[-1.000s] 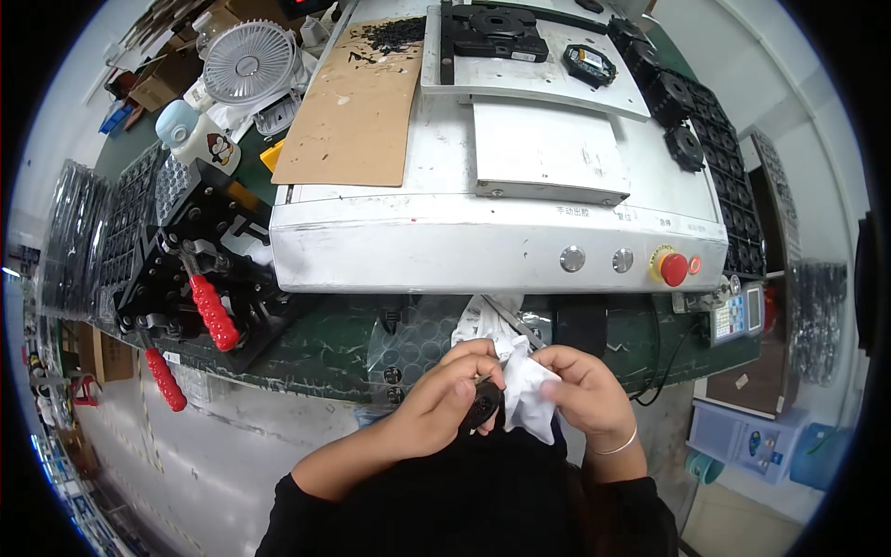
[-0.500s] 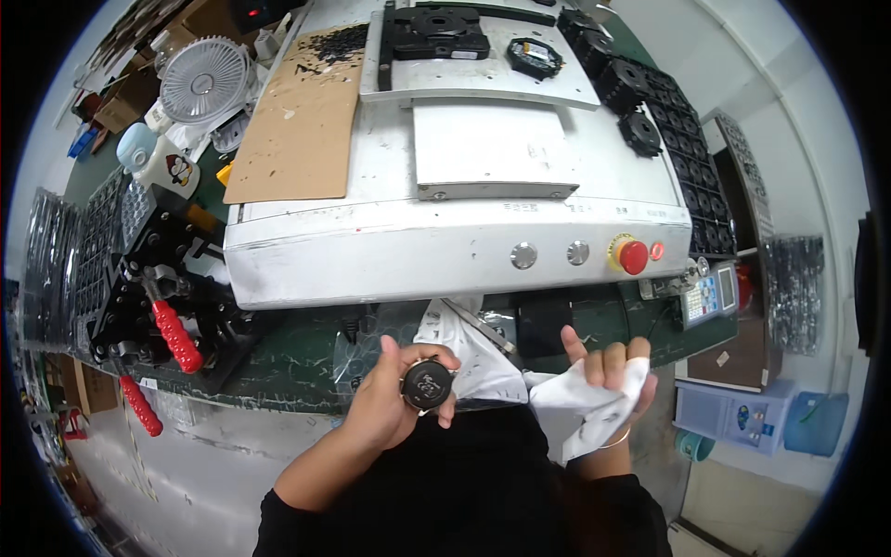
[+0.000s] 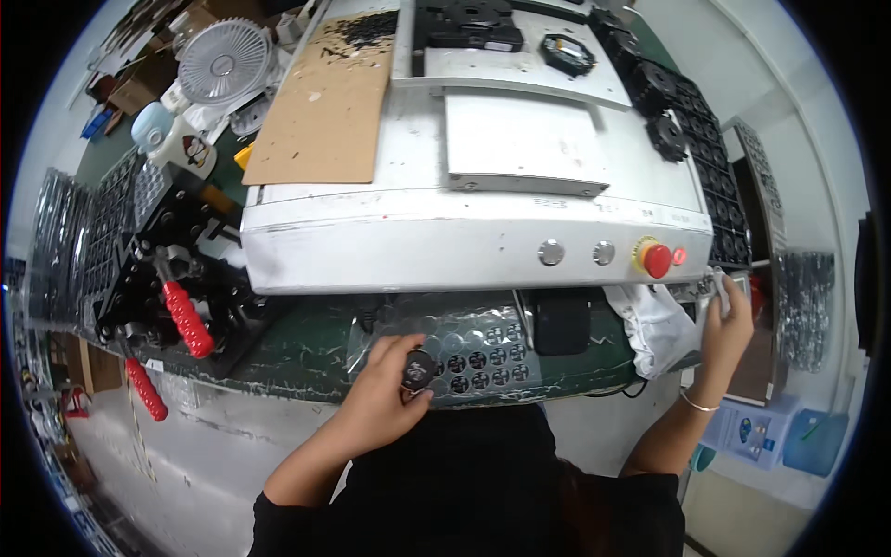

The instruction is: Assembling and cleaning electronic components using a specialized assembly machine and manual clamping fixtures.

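Observation:
My left hand [image 3: 379, 401] holds a small round black part [image 3: 418, 369] between thumb and fingers, its flat marked face turned up. Beside it, on the green table's front edge, lies a clear sheet of round black stickers [image 3: 479, 362]. A slim metal tool, perhaps tweezers [image 3: 522, 320], rests beyond the sheet near a dark rectangular thing [image 3: 561, 325]. My right hand [image 3: 731, 318] is stretched to the machine's right corner, fingers bent around a small metallic thing I cannot make out. Left of that hand, a crumpled white cloth [image 3: 657, 334] lies on the table.
A white machine [image 3: 390, 246] with buttons and a red stop knob [image 3: 656, 261] spans the table. Cardboard [image 3: 320, 121] and black round parts [image 3: 666, 136] lie on top. To the left stand a red-handled clamp fixture [image 3: 188, 320] and a fan [image 3: 223, 63]; black trays [image 3: 719, 176] line the right.
My right hand has let go of the white cloth, now on the table, and moved right and up. The cloth over the sticker sheet is gone from there. My left hand keeps the black part.

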The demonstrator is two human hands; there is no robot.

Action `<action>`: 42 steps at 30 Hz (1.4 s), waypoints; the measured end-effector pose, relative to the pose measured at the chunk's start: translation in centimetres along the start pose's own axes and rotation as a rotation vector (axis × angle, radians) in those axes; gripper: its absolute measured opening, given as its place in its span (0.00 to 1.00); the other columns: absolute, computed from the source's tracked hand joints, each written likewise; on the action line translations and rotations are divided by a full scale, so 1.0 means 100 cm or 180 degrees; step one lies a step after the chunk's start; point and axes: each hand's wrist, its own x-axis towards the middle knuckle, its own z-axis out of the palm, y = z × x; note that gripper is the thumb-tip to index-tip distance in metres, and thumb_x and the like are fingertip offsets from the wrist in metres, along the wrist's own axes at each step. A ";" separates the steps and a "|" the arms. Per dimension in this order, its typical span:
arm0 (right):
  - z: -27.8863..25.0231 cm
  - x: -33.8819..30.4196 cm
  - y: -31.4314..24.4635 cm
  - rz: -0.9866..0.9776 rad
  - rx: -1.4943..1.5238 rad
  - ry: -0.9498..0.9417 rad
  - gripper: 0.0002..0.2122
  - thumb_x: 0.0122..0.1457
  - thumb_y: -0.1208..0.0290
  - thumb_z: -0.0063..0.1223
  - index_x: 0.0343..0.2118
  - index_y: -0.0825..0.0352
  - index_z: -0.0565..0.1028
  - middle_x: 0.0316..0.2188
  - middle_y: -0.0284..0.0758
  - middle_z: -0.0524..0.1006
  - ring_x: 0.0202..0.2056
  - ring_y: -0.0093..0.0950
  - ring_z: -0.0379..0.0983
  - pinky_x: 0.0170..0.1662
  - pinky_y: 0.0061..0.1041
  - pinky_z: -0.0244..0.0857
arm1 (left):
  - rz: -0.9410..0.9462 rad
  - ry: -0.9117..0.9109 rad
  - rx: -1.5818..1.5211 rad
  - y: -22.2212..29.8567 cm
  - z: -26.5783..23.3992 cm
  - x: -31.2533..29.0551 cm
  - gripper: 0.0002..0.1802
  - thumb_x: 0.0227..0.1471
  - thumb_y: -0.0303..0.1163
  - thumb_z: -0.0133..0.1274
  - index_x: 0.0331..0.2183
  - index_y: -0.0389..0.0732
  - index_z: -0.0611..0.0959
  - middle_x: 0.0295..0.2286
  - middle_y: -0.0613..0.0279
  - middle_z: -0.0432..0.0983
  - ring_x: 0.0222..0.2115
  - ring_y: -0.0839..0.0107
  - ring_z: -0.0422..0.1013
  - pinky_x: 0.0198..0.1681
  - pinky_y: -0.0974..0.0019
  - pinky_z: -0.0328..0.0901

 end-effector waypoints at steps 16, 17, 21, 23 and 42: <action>0.009 0.002 0.035 -0.0081 0.0336 -0.0008 0.14 0.57 0.82 0.45 0.46 0.71 0.75 0.37 0.40 0.77 0.36 0.23 0.73 0.39 0.20 0.66 | 0.0402 0.0155 0.0570 -0.011 0.001 -0.007 0.33 0.43 0.34 0.63 0.50 0.35 0.71 0.46 0.48 0.71 0.41 0.53 0.73 0.39 0.61 0.71; 0.008 0.002 0.039 -0.0105 0.0285 -0.0025 0.14 0.57 0.82 0.45 0.46 0.71 0.75 0.37 0.40 0.77 0.35 0.22 0.73 0.39 0.20 0.66 | 0.0445 0.0214 0.0562 -0.012 0.003 -0.007 0.33 0.42 0.34 0.64 0.49 0.35 0.71 0.45 0.49 0.72 0.40 0.53 0.73 0.39 0.62 0.71; 0.007 0.005 0.040 -0.0050 0.0167 -0.0153 0.13 0.58 0.81 0.45 0.46 0.72 0.75 0.38 0.39 0.77 0.37 0.22 0.73 0.40 0.20 0.66 | 0.0524 0.0393 0.0581 -0.017 0.008 -0.007 0.32 0.42 0.36 0.64 0.48 0.35 0.72 0.41 0.49 0.75 0.38 0.54 0.74 0.38 0.62 0.71; 0.007 0.006 0.039 0.0190 0.0082 -0.0313 0.13 0.60 0.80 0.45 0.47 0.73 0.74 0.40 0.39 0.77 0.41 0.23 0.73 0.44 0.20 0.65 | 0.0560 0.0481 0.0629 -0.018 0.009 -0.007 0.31 0.42 0.36 0.64 0.47 0.34 0.73 0.38 0.50 0.76 0.37 0.55 0.75 0.37 0.63 0.71; 0.000 0.003 0.008 0.0133 0.0130 -0.0033 0.13 0.55 0.81 0.47 0.43 0.73 0.77 0.36 0.39 0.79 0.36 0.24 0.74 0.44 0.20 0.65 | 0.0850 0.0705 0.0621 -0.030 0.019 -0.003 0.31 0.40 0.35 0.65 0.46 0.32 0.73 0.37 0.50 0.77 0.32 0.57 0.75 0.33 0.64 0.70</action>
